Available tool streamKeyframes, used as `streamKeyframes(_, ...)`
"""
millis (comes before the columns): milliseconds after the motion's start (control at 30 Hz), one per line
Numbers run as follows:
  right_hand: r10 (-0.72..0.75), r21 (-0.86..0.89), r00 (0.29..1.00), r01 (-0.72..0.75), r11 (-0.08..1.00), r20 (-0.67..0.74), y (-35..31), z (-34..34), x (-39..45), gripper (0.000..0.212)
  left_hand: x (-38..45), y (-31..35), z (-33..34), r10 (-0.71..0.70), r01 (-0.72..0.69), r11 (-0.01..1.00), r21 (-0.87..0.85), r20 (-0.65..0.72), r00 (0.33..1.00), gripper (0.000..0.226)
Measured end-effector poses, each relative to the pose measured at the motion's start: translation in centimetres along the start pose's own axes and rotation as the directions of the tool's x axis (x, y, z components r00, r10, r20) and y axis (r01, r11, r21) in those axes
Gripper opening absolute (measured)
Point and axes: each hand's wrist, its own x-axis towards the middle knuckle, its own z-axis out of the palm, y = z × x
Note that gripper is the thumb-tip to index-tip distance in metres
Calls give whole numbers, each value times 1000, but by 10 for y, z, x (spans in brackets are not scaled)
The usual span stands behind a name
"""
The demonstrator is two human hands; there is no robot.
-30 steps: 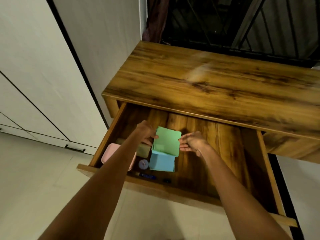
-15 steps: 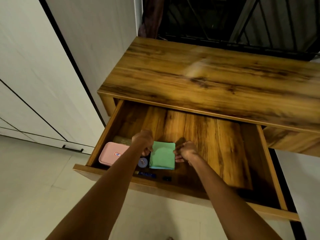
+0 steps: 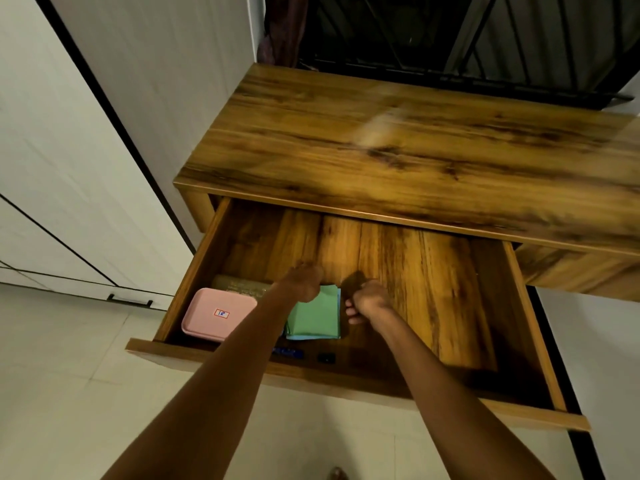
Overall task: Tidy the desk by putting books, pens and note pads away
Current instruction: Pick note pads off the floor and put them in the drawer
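Wooden desk point(image 3: 415, 150) top bare | drawer point(image 3: 519, 306) open | green note pad point(image 3: 317, 315), tilted a second ago, now flat on blue pad beside pink case point(image 3: 218, 315) | left hand point(image 3: 303, 282) touching it, right hand point(image 3: 367, 299) curled, empty | stowing seems done

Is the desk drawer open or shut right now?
Open. The drawer is pulled well out from under the desk top, its floor exposed, with the green note pad and pink case lying inside.

A flat green paper note pad point(image 3: 317, 315) lies on a pale blue one at lower centre, a rounded pink plastic case point(image 3: 218, 315) to its left, inside the streaky amber-brown wooden drawer point(image 3: 433, 289).
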Motion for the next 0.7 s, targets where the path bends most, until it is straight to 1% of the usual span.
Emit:
streamKeyframes(67, 28, -7, 999, -28, 1000, 33, 0, 1, -5, 34, -4, 4, 4, 32, -32, 999, -33, 17, 999, 41)
streamKeyframes(133, 25, 5, 999, -25, 1000, 46, 1, 2, -8, 37, -4, 4, 7, 57, -56, 996, -70, 13, 998, 43)
streamKeyframes(233, 34, 47, 997, -37, 998, 66, 5, 4, -12, 40, -6, 1, 9, 91, -87, 985, -146, 16, 996, 41)
streamKeyframes(300, 29, 92, 998, -35, 995, 61, 5, 2, -15, 39, -9, -1, 9, 106, -103, 984, -146, 7, 994, 43)
streamKeyframes(367, -40, 104, 999, 36, 994, 37, 5, -4, -16, 40, -14, -3, 9, 130, -131, 979, -156, -17, 991, 44)
streamKeyframes(433, -146, -6, 988, 146, 989, 52, 7, -15, -18, 47, -22, -3, 7, 169, -172, 966, -193, -32, 985, 42)
streamKeyframes(467, -185, -79, 980, 191, 978, 80, 7, -21, -22, 48, -26, -3, 6, 173, -174, 954, -242, -28, 985, 43)
streamKeyframes(533, -200, -168, 964, 230, 959, 174, 10, -35, -35, 54, -36, -3, 6, 191, -178, 932, -317, 10, 981, 51)
streamKeyframes(633, -165, -177, 916, 243, 954, 366, 17, -52, -65, 75, -54, -5, 8, 231, -182, 938, -294, 141, 963, 70)
streamKeyframes(700, -152, -195, 870, 269, 943, 469, 23, -57, -85, 96, -65, -7, 10, 227, -164, 936, -313, 178, 957, 77)
